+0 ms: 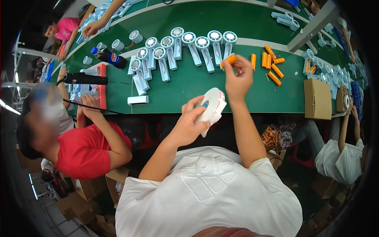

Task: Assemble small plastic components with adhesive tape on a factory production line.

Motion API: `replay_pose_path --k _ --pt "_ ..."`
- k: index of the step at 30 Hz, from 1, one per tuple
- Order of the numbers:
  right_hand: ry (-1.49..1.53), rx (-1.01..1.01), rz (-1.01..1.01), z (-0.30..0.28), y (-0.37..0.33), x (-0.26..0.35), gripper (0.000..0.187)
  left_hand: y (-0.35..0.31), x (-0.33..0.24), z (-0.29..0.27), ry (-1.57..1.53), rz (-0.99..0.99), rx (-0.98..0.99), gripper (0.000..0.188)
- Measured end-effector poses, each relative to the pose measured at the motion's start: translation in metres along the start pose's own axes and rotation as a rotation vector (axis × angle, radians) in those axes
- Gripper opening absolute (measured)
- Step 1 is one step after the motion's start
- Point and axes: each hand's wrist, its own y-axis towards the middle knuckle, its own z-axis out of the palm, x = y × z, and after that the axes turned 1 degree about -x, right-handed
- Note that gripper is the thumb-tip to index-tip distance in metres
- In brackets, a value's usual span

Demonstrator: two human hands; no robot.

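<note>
Left hand [188, 125] grips white tape roll [212, 106], fingers curled round its rim. Right hand [237, 77] fingers pinch 1 orange cylindrical cell [229, 60] raised above the green desk [205, 85], near the roll.

I wear a white short-sleeved T-shirt [209, 189] with an embossed striped emblem on the chest; my forearms are bare.

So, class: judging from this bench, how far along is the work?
Done: a row of white handheld fans lies on the green table. In hand: left hand holds a white tape roll; right hand holds an orange cell. Left: loose orange cells remain.
</note>
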Motion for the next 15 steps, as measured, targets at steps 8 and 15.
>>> replay_pose_path --k 8,15 --pt "1.122 0.180 0.959 -0.045 0.018 -0.029 0.042 0.009 0.064 -0.014 0.632 0.103 -0.413 0.054" --pt "1.400 0.127 1.161 -0.100 0.003 -0.069 0.039 0.028 0.048 -0.020 0.875 0.202 -0.490 0.037"
